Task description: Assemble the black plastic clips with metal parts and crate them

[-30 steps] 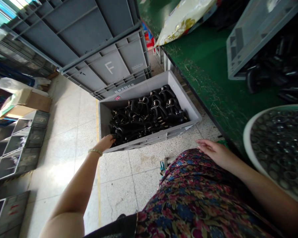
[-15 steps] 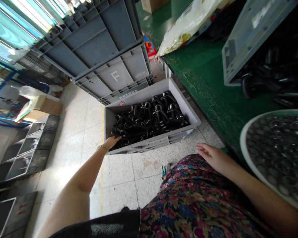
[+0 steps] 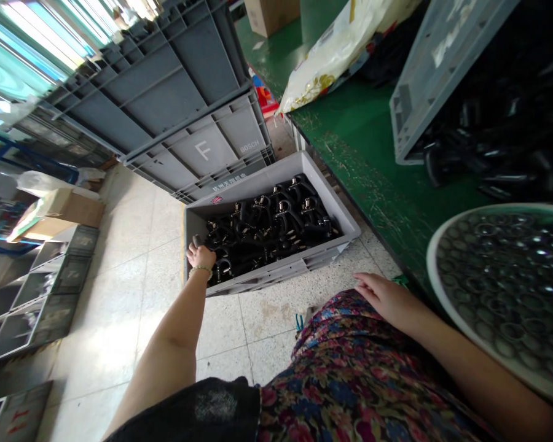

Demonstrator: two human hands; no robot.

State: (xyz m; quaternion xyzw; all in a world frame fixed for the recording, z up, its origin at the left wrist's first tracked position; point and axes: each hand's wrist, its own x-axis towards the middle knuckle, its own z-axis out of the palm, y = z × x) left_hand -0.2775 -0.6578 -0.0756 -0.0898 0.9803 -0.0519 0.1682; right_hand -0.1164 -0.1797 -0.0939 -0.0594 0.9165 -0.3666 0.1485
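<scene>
We stand on a speckled tile floor (image 3: 133,307) in a workshop, with a green workbench (image 3: 364,147) along our right and grey storage bins (image 3: 50,288) on shelving to our left. Ahead, a tall stack of grey Bosch crates (image 3: 203,150) marked "F" rises behind a shallow grey crate (image 3: 276,273) on the floor. That low crate holds a heap of black curved parts (image 3: 271,224) with metal fittings, packed in side by side. On the bench sit a white tray (image 3: 435,288) of metal rings and a white bag (image 3: 332,55) with gold print.

Our left hand (image 3: 200,256), with a bead bracelet (image 3: 201,269) at the wrist, reaches into the crate's near corner, fingers closed around one black part, its grey tip (image 3: 196,240) showing above them. Our right hand (image 3: 382,298) lies open on our floral skirt (image 3: 350,380), gripping nothing — a small blue-handled tool (image 3: 298,322) sits on the floor just beside the skirt.
</scene>
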